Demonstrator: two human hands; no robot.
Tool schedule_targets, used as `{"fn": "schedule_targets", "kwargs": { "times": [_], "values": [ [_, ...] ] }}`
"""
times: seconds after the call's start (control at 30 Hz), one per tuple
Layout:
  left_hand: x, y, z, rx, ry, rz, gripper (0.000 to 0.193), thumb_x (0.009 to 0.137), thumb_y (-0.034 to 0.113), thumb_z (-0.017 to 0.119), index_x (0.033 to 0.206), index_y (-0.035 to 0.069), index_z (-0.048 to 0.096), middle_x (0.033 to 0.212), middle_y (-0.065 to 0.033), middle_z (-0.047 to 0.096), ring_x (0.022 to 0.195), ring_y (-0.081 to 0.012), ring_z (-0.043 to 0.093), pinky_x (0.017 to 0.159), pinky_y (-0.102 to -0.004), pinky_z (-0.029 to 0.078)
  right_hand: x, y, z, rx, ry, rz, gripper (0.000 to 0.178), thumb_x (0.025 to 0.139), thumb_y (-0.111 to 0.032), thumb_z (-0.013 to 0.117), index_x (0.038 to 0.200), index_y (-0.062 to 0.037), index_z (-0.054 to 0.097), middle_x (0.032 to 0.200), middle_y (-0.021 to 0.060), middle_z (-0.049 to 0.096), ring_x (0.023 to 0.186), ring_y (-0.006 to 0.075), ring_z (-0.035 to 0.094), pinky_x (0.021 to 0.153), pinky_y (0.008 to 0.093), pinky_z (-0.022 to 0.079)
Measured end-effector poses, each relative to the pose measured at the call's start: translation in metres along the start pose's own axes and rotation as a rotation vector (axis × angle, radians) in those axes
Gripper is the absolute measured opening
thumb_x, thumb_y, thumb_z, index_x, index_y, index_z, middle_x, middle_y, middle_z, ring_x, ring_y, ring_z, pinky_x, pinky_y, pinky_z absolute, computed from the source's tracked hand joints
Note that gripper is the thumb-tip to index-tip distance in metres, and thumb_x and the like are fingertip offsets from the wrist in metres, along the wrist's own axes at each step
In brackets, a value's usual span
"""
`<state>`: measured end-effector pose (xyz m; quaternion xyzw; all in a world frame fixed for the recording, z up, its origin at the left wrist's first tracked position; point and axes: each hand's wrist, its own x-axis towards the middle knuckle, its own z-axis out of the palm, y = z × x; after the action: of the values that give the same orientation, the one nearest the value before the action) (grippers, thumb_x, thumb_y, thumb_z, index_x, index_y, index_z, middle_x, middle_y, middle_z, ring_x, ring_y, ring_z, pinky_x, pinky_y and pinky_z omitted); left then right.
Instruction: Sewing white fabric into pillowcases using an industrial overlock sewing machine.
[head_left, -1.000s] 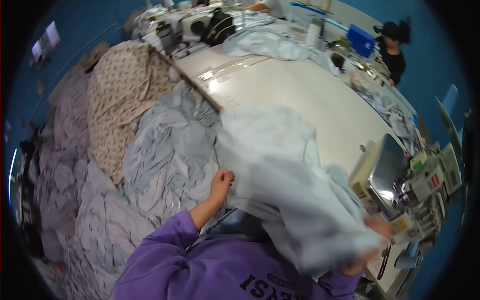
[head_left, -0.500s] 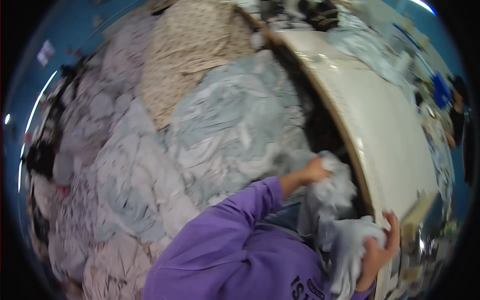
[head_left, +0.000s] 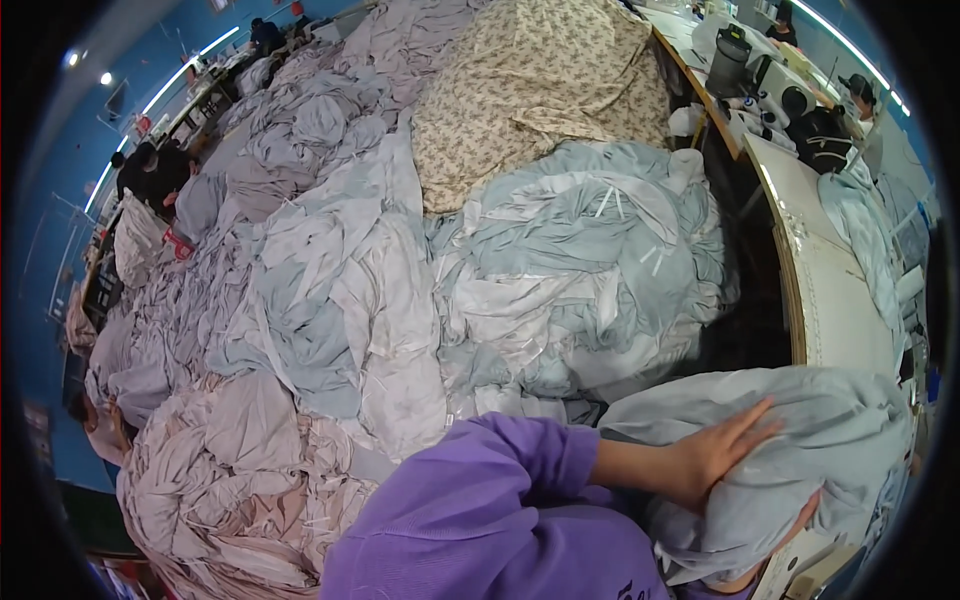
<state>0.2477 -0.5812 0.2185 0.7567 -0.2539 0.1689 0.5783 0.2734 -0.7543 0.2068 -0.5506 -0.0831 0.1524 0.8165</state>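
Observation:
A large crumpled bundle of pale grey-blue fabric (head_left: 840, 420) lies at the lower right, over the near part of the white tabletop. My left hand (head_left: 722, 455) rests on its upper side with fingers stretched out and spread, pressing against the cloth. Low on the bundle's near side, my right hand (head_left: 806, 512) is mostly covered by folds; only a little of its fingers shows, curled round the cloth's edge. Purple sleeves (head_left: 470, 500) cover my arms.
Pale blue-green fabric heaps (head_left: 590, 270) lie ahead, with floral beige cloth (head_left: 540, 90) beyond. Pinkish cloth (head_left: 240, 470) and mauve cloth (head_left: 190, 290) are piled left. The white table (head_left: 840, 290) has a wooden edge. A black jug (head_left: 730, 60) stands far right; people (head_left: 155, 180) sit far left.
The grey-blue fabric, bunched between my hands before, now spreads wider over the table. My left hand has moved right and opened flat on it; my right hand has slipped mostly under folds. The view has shifted.

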Motion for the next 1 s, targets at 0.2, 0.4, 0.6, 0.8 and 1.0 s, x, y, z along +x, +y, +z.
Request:
{"fn": "schedule_targets", "kwargs": {
  "times": [0.2,0.4,0.6,0.8,1.0],
  "values": [
    [-0.004,-0.074,-0.058,0.105,0.294,0.09,0.038,0.082,0.02,0.048,0.113,-0.001,0.053,0.102,-0.0222,0.056,0.096,-0.0371,0.054,0.086,-0.0375,0.042,-0.023,-0.028,0.029,0.231,0.252,0.133,0.056,0.077,-0.01,0.062,0.127,0.0049,0.041,0.133,0.0185,0.041,0.115,0.0296,0.047,0.098,0.0401,0.039],
    [-0.028,0.012,-0.307,1.186,0.816,0.296,0.032,0.084,0.01,0.046,0.113,0.005,0.059,0.111,-0.0104,0.059,0.105,-0.0261,0.053,0.093,-0.0376,0.039,0.008,-0.061,0.03,-0.588,-0.129,0.035,0.032,0.081,-0.003,0.06,0.113,0.0005,0.056,0.101,0.0051,0.058,0.082,0.0067,0.053,0.074,0.0207,0.043],
    [-0.116,0.2,-0.482,2.672,1.14,0.444,0.029,0.078,0.02,0.059,0.105,0.024,0.067,0.097,-0.0001,0.061,0.095,-0.0138,0.053,0.078,-0.0343,0.041,0.016,-0.061,0.023,-0.501,0.051,0.028,0.017,0.087,-0.01,0.056,0.101,-0.0021,0.059,0.094,0.0048,0.063,0.071,0.0076,0.054,0.062,0.0205,0.042],
    [-0.251,0.124,-0.534,2.981,0.557,-1.131,0.041,0.084,0.023,0.049,0.124,0.029,0.05,0.131,-0.0062,0.044,0.11,-0.0258,0.047,0.09,-0.0401,0.038,0.016,-0.044,0.029,-0.534,-0.072,0.153,0.014,0.087,-0.011,0.056,0.098,-0.002,0.06,0.093,0.0065,0.063,0.07,0.0076,0.056,0.061,0.0199,0.043],
    [-0.378,-0.086,-0.457,1.955,0.137,-1.835,0.033,0.085,0.025,0.047,0.111,0.01,0.06,0.114,-0.0139,0.058,0.11,-0.0306,0.052,0.088,-0.0466,0.044,0.005,-0.03,0.016,-0.584,-0.036,0.277,0.014,0.086,-0.01,0.058,0.097,-0.0016,0.061,0.092,0.006,0.064,0.068,0.0071,0.056,0.06,0.0199,0.043]
  ]
}}
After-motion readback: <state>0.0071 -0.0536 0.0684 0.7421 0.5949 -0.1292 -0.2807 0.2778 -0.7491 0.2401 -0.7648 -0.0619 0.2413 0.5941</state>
